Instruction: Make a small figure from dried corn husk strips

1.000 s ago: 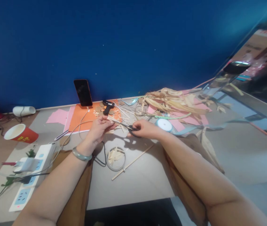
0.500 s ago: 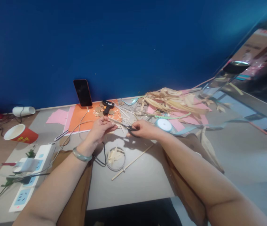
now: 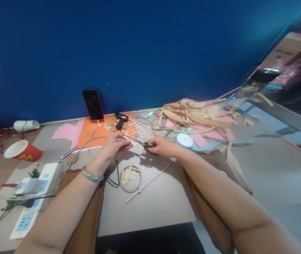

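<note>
My right hand (image 3: 161, 146) is closed around the black handles of a pair of scissors (image 3: 147, 145). Their narrow blades point left, reaching to the fingertips of my left hand (image 3: 116, 144). That hand is pinched, thumb against fingers, and whatever small piece it grips is too hidden to make out. Below both hands, a grey ring (image 3: 130, 190) lies on the table with pale husk scraps (image 3: 129, 175) inside it. Beside the ring, a thin wooden stick (image 3: 150, 181) lies at a slant. Just right of my right hand is a spool of light-blue ribbon (image 3: 184, 140).
Behind my hands, a black glue gun (image 3: 121, 120) rests on orange paper (image 3: 88, 135) among scraps. A phone (image 3: 93, 104) leans on the blue wall. Dried corn husks (image 3: 193, 113) pile up at right. At left are a paper cup (image 3: 27, 151) and a power strip (image 3: 25, 220).
A pale strip that showed along the blades by my left fingertips is hardly visible now. Both hands stay in almost the same place.
</note>
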